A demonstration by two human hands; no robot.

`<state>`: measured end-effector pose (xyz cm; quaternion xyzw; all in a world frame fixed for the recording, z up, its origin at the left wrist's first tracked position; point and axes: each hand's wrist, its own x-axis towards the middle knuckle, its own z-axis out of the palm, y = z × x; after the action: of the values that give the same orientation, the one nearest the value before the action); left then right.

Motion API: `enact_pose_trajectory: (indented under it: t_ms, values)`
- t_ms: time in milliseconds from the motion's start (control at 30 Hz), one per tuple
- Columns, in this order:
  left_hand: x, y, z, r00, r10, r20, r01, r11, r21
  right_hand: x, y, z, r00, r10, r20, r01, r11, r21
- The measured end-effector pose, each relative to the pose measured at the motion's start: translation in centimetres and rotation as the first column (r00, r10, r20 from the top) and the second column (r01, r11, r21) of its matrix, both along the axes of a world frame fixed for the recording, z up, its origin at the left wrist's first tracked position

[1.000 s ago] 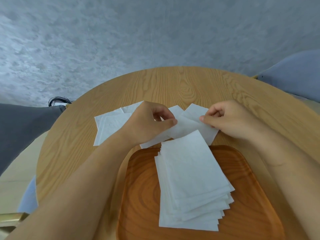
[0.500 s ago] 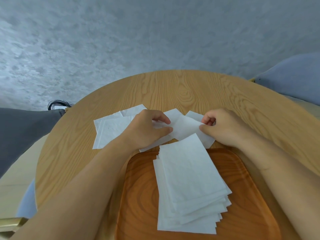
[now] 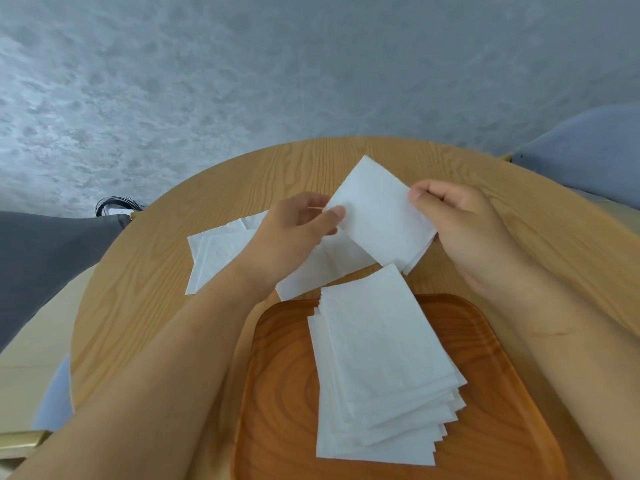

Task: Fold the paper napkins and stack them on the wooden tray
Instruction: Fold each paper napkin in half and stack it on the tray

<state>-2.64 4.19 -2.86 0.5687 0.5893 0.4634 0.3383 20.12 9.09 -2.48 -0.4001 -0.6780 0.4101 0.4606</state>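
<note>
Folding step: left hand point(image 3: 291, 233) and right hand point(image 3: 460, 226) each pinch a side of a folded napkin point(image 3: 377, 216) held above the table point(image 3: 242, 174); next, lay it squarely on the stack point(image 3: 381, 368) in the wooden tray point(image 3: 502, 393).

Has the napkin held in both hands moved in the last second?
Yes. The folded napkin, pinched by the left hand and right hand, has risen off the loose napkins on the table, toward its far edge.

Round wood table point(image 3: 346, 161) w/ tray point(image 3: 284, 375) (near edge) & loose napkins point(image 3: 221, 251) behind.
</note>
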Motion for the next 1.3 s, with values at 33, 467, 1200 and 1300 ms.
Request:
enact_pose_trajectory:
  t_ms: [33,467,1200,1300]
  values:
    - [0.0,-0.2,0.3,0.997,-0.031,0.069,0.032,0.999,-0.012,-0.1,-0.1,0.0,0.998,0.024,-0.061,-0.026,0.999,-0.036]
    - [-0.1,-1.0,1.2,0.973,-0.031,0.227,0.014,0.997,0.077,-0.6,-0.3,-0.4,0.999,0.030,-0.036,-0.032,0.999,-0.035]
    - [0.7,-1.7,2.1,0.890,0.059,0.451,-0.041,0.998,-0.048,-0.6,-0.7,0.2,0.985,0.029,-0.173,-0.051,0.990,-0.128]
    - [0.7,-1.7,2.1,0.878,0.056,0.475,-0.032,0.998,-0.059,-0.7,-0.8,0.2,0.981,0.034,-0.193,-0.063,0.987,-0.148]
